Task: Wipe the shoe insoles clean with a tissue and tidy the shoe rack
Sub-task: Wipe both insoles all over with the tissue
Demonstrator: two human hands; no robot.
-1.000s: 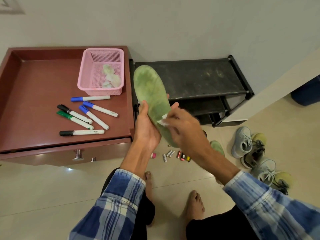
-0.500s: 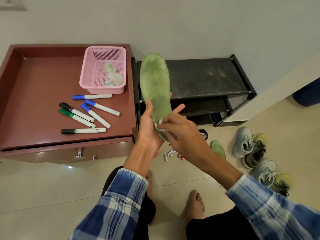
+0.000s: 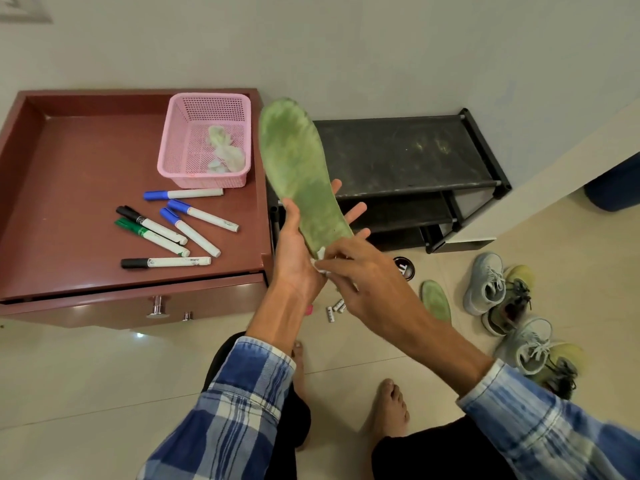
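Note:
My left hand [image 3: 298,258] holds a stained green insole [image 3: 298,168] upright by its heel end, fingers behind it. At that lower end my right hand [image 3: 367,282] presses a small white tissue [image 3: 320,263] against it, mostly hidden under the fingers. A second green insole [image 3: 435,301] lies on the floor. The black shoe rack [image 3: 408,157] stands against the wall, its dusty top shelf bare. Two grey and yellow-green sneakers [image 3: 498,292] [image 3: 540,355] lie on the floor at right.
A red-brown cabinet [image 3: 69,174] at left carries several markers [image 3: 173,230] and a pink basket [image 3: 204,140] with crumpled tissues. Small batteries [image 3: 334,308] and a round black tin [image 3: 403,267] lie on the tiled floor. My bare feet [image 3: 389,407] are below.
The insole has risen and stands more upright. My right hand with the tissue has slid down to its heel end.

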